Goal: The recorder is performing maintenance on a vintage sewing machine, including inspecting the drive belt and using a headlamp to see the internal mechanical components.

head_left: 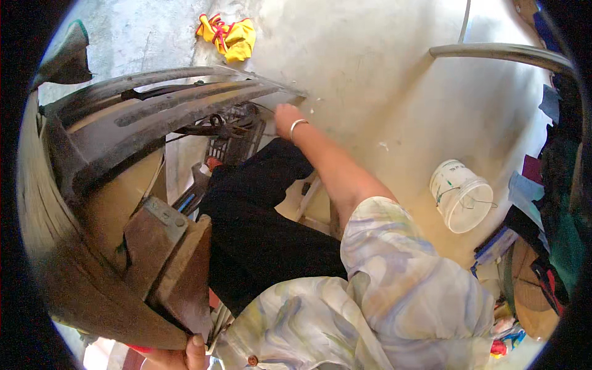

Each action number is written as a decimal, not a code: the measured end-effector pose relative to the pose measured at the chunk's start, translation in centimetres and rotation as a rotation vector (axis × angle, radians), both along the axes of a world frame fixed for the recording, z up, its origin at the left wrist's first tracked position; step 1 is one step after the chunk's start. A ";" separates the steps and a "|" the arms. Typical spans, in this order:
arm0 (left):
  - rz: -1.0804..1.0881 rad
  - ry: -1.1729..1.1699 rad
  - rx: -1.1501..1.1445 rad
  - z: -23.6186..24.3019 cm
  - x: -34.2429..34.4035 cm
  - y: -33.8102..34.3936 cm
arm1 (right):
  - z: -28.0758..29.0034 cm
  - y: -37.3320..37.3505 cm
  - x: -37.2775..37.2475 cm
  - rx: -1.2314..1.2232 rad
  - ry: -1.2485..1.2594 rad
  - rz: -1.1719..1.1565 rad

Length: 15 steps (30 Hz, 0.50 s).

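Gripping the near corner of the brown tabletop [117,296] with my left hand [176,357], I have my right hand [288,120] well apart, fingers curled just beside the far end of the long grey frame [197,106]; whether they close on anything, I cannot tell. Right of that hand is a white bucket [453,188], ahead of it a yellow cloth [239,41], around its wrist a pale bangle [295,127].
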State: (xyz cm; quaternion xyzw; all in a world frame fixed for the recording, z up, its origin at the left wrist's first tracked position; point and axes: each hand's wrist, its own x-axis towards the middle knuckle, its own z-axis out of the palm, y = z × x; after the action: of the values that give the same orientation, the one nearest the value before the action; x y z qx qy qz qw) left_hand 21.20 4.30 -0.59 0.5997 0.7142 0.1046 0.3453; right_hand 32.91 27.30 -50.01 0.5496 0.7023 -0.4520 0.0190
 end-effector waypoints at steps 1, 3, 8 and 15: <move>-0.011 -0.003 -0.003 0.1 -0.1 -0.1 | 0.0 0.3 -1.0 0.000 0.001 -0.001; -0.030 0.001 -0.007 0.3 -0.2 -0.1 | 1.1 1.4 -2.8 0.245 0.288 0.057; -0.105 0.002 0.023 0.1 -0.5 0.9 | -0.7 4.5 -3.9 0.027 0.328 0.283; -0.230 -0.047 0.135 -3.1 -0.9 4.5 | -4.1 3.5 -5.3 0.005 0.414 0.258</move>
State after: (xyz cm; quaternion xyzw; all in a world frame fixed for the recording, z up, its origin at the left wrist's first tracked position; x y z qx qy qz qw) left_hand 20.27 8.83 -3.67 0.6970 0.6237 0.1262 0.3305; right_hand 27.59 30.77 -54.09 0.3508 0.7568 -0.5473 -0.0691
